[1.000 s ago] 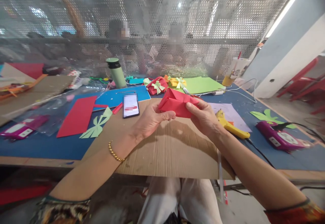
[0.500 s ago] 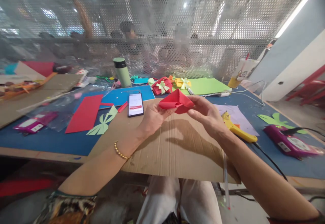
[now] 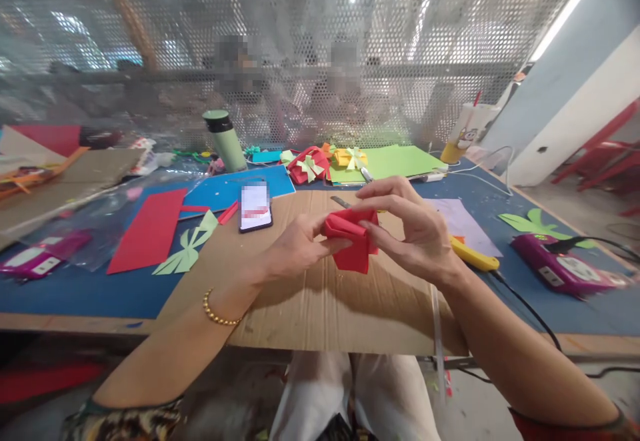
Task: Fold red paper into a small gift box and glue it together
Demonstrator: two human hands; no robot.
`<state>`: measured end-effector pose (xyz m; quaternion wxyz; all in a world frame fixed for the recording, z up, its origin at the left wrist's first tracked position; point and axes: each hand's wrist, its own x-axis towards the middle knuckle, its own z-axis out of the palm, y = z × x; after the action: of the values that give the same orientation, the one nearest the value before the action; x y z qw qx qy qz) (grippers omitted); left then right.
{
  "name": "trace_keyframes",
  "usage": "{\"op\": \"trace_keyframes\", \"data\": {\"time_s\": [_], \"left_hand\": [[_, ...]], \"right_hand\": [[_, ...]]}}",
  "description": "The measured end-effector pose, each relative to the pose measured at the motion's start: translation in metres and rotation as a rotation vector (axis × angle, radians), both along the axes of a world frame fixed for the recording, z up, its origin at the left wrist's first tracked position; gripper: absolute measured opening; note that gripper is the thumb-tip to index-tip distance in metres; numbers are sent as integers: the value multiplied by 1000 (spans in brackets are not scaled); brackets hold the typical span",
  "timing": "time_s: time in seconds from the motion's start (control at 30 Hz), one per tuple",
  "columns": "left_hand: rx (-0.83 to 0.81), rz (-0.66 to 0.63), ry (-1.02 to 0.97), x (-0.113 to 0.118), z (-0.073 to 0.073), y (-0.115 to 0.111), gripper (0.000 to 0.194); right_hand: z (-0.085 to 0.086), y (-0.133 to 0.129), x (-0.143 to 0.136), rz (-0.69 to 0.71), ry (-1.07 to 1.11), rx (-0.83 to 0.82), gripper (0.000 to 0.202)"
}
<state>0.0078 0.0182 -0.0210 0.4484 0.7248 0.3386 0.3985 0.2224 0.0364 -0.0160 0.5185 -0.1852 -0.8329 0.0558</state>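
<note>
A folded red paper piece [image 3: 353,247] is held above the brown cardboard [image 3: 310,314]. My left hand [image 3: 297,247] pinches its left side, thumb in front. On its right side, my right hand [image 3: 417,227] grips the edge between thumb and fingers. A metal blade or tool tip [image 3: 341,201] shows on the cardboard just behind the paper. To the left lie a phone [image 3: 255,206], a pale green paper bow [image 3: 187,249] and a flat red sheet [image 3: 149,231].
Green bottle [image 3: 225,141], red paper flower shape [image 3: 309,164], green sheets [image 3: 395,163] and drink cup [image 3: 465,135] stand or lie along the back. At right are a yellow glue gun [image 3: 475,255], lilac paper [image 3: 463,221] and a purple power strip [image 3: 563,266] with cables.
The red paper has been turned and lowered, so a flat face now hangs downward. My right hand has shifted its grip, its fingers more raised. The view has shifted slightly.
</note>
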Motion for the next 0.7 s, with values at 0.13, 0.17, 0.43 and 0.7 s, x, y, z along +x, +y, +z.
{"op": "trace_keyframes", "data": {"time_s": [0.13, 0.17, 0.43, 0.7], "left_hand": [[-45, -24, -4, -2, 1, 0, 31], [-56, -29, -5, -3, 0, 0, 32], [-172, -169, -1, -6, 5, 4, 36], [-201, -242, 73, -6, 9, 3, 27]], "right_hand": [[1, -1, 3, 44, 4, -91, 23], [1, -1, 4, 58, 5, -102, 24], [4, 0, 5, 117, -17, -125, 29], [1, 2, 4, 79, -102, -51, 27]]}}
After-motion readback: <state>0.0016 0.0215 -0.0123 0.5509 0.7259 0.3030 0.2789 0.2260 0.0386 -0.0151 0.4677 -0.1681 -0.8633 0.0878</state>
